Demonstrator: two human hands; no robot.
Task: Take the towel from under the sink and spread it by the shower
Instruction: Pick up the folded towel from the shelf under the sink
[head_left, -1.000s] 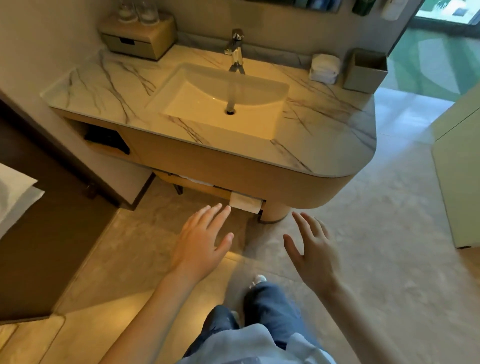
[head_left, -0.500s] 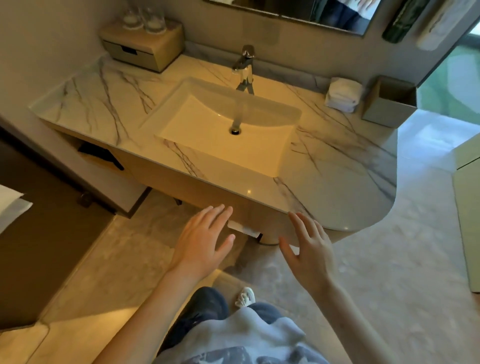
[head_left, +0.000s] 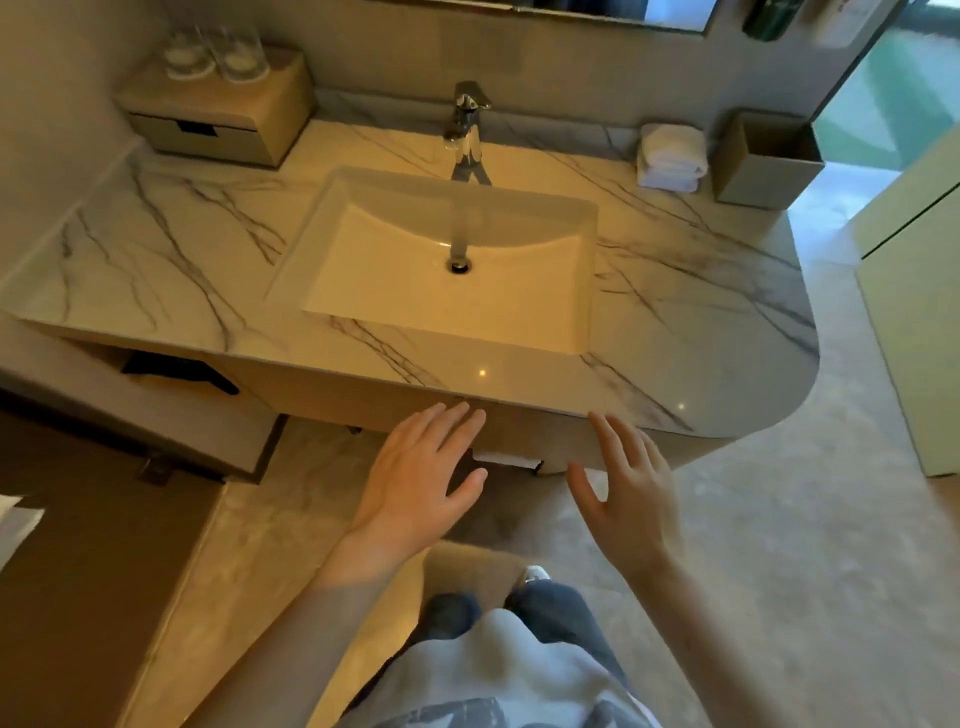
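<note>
1. Probably the towel (head_left: 505, 457) will handle as soft, light and floppy; it is best taken by its folded front edge with both hands.
2. Only a white sliver is seen, tucked under the bench (head_left: 675, 364) front edge.
3. It lies between the left hand (head_left: 415, 488) and right hand (head_left: 631, 493), untouched.
4. Fingers (head_left: 457, 421) are spread, holding nothing.

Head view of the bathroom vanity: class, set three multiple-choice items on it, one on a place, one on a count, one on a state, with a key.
1. Where does the white towel under the sink show?
A. between the two hands
B. in the basin
C. on the floor

2. How many glasses stand on the drawer box?
A. one
B. two
C. four

3. How are the hands?
A. both open, empty
B. both gripping the towel
C. one on the faucet

Key: A, the towel peeks below the counter edge between the left hand and right hand; B, two glasses; A, fingers spread.
</note>
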